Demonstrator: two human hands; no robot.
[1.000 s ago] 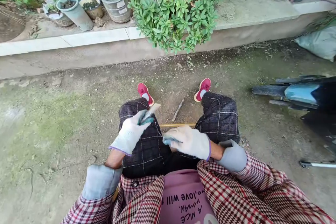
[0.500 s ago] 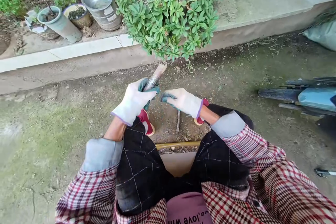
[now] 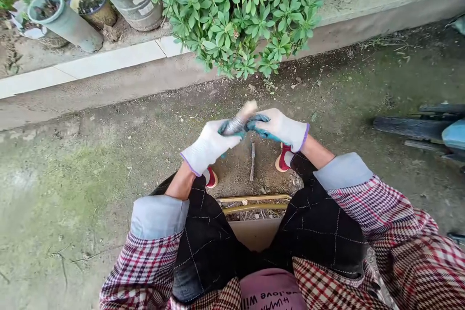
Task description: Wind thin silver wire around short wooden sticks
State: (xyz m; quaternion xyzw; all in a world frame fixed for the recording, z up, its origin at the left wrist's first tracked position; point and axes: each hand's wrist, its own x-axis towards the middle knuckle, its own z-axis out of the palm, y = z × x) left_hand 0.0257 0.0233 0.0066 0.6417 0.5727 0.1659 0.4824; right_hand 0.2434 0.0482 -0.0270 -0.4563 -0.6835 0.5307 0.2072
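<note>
My left hand [image 3: 212,143], in a white glove with a green-coated palm, is closed around a short pale wooden stick wound with silvery wire [image 3: 233,127]. The stick's bare end points up and right and is blurred by motion. My right hand [image 3: 281,126], gloved alike, is close beside that end with its fingers pinched together. Whatever sits between those fingertips is hidden or too thin to make out. Below the hands, a thin stick [image 3: 252,162] lies on the ground between my red shoes.
A leafy bush [image 3: 232,19] overhangs the concrete ledge [image 3: 123,85] ahead. Plant pots and a metal bucket [image 3: 136,2] stand on the ledge at left. A dark object with a light blue part [image 3: 454,133] is at right. Yellow metal tubing [image 3: 254,207] runs between my knees.
Both hands have shifted right in view, and the wire-wound stick has tilted flatter toward the right. My right hand has come closer to its bare end. The view has also moved.
</note>
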